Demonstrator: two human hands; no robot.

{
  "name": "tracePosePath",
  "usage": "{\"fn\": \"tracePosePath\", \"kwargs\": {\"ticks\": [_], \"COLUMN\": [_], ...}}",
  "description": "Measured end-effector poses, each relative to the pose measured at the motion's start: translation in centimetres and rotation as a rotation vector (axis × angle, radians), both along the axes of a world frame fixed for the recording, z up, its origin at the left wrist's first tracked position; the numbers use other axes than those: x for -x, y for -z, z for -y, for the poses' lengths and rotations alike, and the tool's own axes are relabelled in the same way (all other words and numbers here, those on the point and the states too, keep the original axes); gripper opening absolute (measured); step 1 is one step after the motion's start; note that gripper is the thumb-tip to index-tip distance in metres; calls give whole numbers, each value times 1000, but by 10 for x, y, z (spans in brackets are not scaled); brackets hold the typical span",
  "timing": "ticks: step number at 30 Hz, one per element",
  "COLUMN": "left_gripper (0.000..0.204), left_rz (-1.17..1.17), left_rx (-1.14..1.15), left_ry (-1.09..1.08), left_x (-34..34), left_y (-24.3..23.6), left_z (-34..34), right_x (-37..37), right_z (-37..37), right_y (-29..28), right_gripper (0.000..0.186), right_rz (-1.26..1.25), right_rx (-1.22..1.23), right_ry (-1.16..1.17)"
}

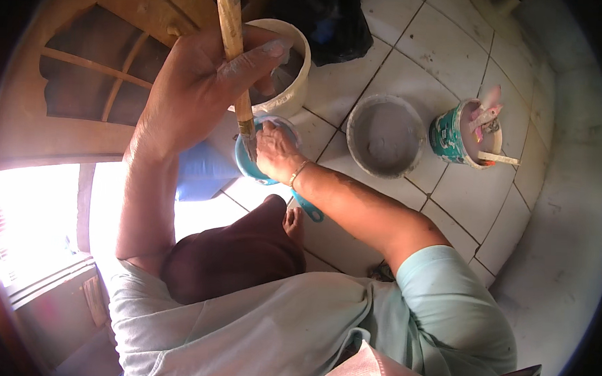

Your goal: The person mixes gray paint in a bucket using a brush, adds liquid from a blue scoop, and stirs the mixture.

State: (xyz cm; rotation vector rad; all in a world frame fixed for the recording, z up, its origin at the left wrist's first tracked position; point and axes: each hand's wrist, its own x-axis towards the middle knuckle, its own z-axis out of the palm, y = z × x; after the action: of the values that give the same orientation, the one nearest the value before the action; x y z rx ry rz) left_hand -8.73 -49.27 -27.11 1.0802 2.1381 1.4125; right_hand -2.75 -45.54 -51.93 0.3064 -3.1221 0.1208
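Note:
My left hand (191, 92) is raised, its fingers and thumb closed around the wooden handle of a narrow tool (230, 23). The tool's grey lower end, which may be bristles or a blade, points down over a light-blue plastic dipper (243, 160). Grey residue marks my left thumb. My right hand (273, 150) is at the dipper, beside the tool's lower end. Its fingers are curled, and what they grip is hidden. The dipper's handle (307, 207) sticks out below my right wrist.
A large cream bucket (299, 70) stands behind my left hand. To the right are a round tub of grey paste (386, 136) and a green bucket (451, 135) holding tools. A black bag (338, 28) lies at the back; a wooden panelled door (81, 138) is at left.

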Motion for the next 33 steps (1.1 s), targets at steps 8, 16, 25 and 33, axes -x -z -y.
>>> {"fn": "tracePosePath", "kwargs": {"ticks": [8,16,25,33], "left_gripper": [28,29,28,25], "left_rz": [73,123,95,99], "left_rx": [34,11,19,-8], "left_ry": [39,55,52,33], "left_x": [33,42,30,9], "left_y": [-3,-1,3,10], "left_z": [18,20,23,13], "right_x": [32,40,17,-84], "right_z": [13,21,-68,-184], "right_y": [-14,1,-38,-129], "right_gripper": [18,15,22,10], "right_rz": [235,115,940,661], "right_rx": [2,182,1916,614], "right_ry": [-33,18,295,466]}}
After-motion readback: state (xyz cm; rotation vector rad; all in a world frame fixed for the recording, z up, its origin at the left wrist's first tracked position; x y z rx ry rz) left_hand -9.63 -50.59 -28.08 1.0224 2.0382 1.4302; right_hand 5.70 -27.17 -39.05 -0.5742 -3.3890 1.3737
